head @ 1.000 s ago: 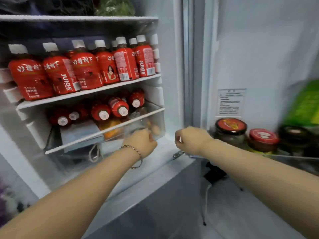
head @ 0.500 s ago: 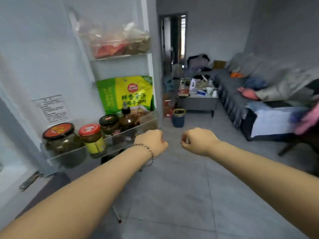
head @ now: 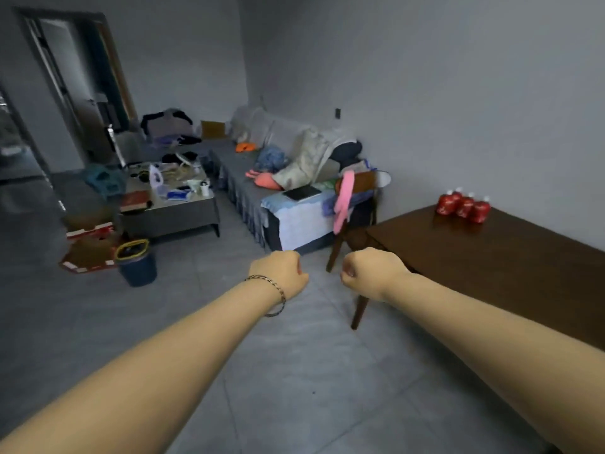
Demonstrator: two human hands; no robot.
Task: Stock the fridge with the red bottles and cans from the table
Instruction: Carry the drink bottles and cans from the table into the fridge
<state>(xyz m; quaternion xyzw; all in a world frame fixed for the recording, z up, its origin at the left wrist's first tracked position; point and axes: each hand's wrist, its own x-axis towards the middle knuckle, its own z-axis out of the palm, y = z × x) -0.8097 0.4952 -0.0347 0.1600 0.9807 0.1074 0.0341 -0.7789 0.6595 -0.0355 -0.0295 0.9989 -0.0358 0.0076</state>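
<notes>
At two o'clock on the dark brown wooden tabletop [head: 491, 257] I see upright red white-capped bottles [head: 463, 204]; clenched, empty hands, right hand [head: 370, 273] nearer than left hand [head: 281, 273].

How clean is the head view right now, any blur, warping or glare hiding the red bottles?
Head view: dim, even light, no glare; soft blur throughout; wide-angle warp bends the doorway at the left edge. The red bottles on the brown table are small but unobstructed. Both fists, left hand and right hand, look fairly sharp.
</notes>
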